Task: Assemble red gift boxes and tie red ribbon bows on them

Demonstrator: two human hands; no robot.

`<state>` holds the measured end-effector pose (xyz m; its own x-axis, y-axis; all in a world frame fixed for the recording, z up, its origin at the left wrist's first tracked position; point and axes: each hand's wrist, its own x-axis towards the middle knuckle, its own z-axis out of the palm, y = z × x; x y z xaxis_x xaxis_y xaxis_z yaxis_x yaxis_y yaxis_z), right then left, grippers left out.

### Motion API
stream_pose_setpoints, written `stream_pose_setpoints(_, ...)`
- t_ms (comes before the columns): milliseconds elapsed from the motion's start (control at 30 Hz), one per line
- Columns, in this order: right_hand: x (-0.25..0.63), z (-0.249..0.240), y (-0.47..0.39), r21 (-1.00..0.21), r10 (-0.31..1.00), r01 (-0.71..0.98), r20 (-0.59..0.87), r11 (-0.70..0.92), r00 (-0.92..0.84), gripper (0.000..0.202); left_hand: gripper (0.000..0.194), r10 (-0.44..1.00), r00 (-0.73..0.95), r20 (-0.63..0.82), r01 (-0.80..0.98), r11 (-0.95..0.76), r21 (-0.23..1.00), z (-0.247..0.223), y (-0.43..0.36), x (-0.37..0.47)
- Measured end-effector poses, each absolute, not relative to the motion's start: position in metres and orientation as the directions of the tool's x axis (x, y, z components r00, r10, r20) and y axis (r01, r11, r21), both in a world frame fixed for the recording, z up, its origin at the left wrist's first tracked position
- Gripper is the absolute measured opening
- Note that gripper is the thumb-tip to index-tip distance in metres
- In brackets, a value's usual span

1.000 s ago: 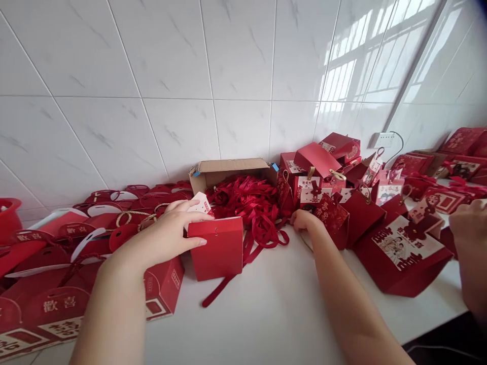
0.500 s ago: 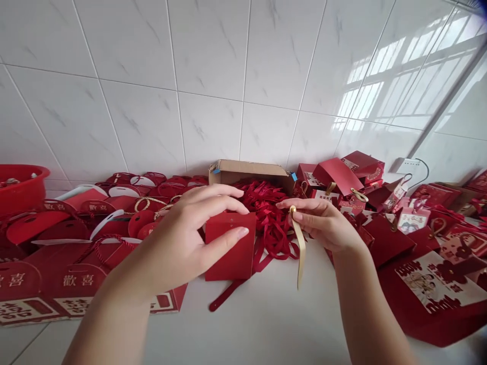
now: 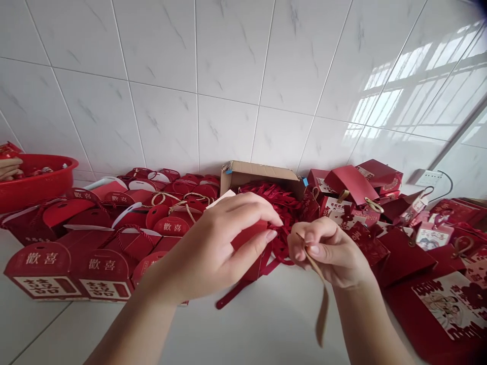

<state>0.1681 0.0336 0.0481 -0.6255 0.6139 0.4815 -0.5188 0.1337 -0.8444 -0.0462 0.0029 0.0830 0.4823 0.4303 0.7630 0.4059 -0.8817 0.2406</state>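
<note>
My right hand (image 3: 327, 251) pinches a narrow gold-brown strap (image 3: 322, 304) near its upper end, and the rest dangles over the white surface. Just left of it, my left hand (image 3: 232, 241) is held over a small red box (image 3: 253, 261) with its thumb and fingers apart. That hand hides much of the box, so contact between them is unclear. A dark red strap (image 3: 232, 295) lies on the surface below the box. Behind both hands, red ribbons (image 3: 279, 195) spill from an open cardboard box (image 3: 262, 171).
Rows of red gift boxes (image 3: 41, 258) with cord handles fill the left. Beyond them, another person's hand (image 3: 10, 168) reaches into a red basin (image 3: 49, 177). More red boxes (image 3: 403, 253) crowd the right, near a white power strip (image 3: 426, 177) against the tiled wall.
The view has shifted, showing more of the left side and another person's hand. My right hand has turned and closed further around the strap, which now hangs lower. My left hand stays over the small box.
</note>
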Motion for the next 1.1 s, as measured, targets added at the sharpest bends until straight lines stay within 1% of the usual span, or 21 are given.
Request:
stream_pose_setpoints(133,0.165,0.043,0.031,-0.809,0.533,-0.587,0.505,0.019,-0.679,0.012,0.015,0.306,0.495,0.813,0.277,-0.943,0.185,0.082,-0.002,-0.039)
stream_pose_setpoints(200,0.163,0.039,0.031,-0.794,0.508,-0.608,0.513,-0.026,-0.692,0.013,0.014,0.248,0.494,0.833,0.241,-0.960,0.143,0.082,-0.004,-0.035)
stream_pose_setpoints(333,0.159,0.036,0.029,-0.752,0.470,-0.644,0.520,-0.144,-0.713,0.011,0.011,0.159,0.490,0.857,0.258,-0.966,0.031,0.081,-0.006,-0.030)
stream_pose_setpoints(433,0.155,0.040,0.023,-0.745,0.464,-0.617,0.465,-0.256,-0.754,0.006,0.023,0.070,0.458,0.886,0.257,-0.965,-0.056,0.079,-0.005,-0.029)
stream_pose_setpoints(500,0.153,0.045,0.020,-0.742,0.473,-0.590,0.415,-0.318,-0.777,0.013,0.025,0.026,0.441,0.897,0.263,-0.959,-0.101,0.079,-0.003,-0.029)
stream_pose_setpoints(633,0.150,0.049,0.015,-0.742,0.525,-0.570,0.348,-0.352,-0.777,0.022,0.015,-0.009,0.430,0.903,0.317,-0.935,-0.160,0.078,0.001,-0.030)
stream_pose_setpoints(800,0.145,0.047,0.014,-0.738,0.508,-0.581,0.374,-0.343,-0.776,0.022,0.013,-0.031,0.406,0.913,0.323,-0.930,-0.175,0.076,0.005,-0.029)
stream_pose_setpoints(933,0.143,0.048,0.013,-0.714,0.497,-0.613,0.417,-0.340,-0.761,0.015,0.009,-0.003,0.405,0.914,0.324,-0.935,-0.146,0.075,0.004,-0.027)
stream_pose_setpoints(1100,0.139,0.049,0.013,-0.676,0.481,-0.652,0.470,-0.342,-0.740,0.013,0.013,0.021,0.388,0.922,0.346,-0.930,-0.124,0.073,0.002,-0.025)
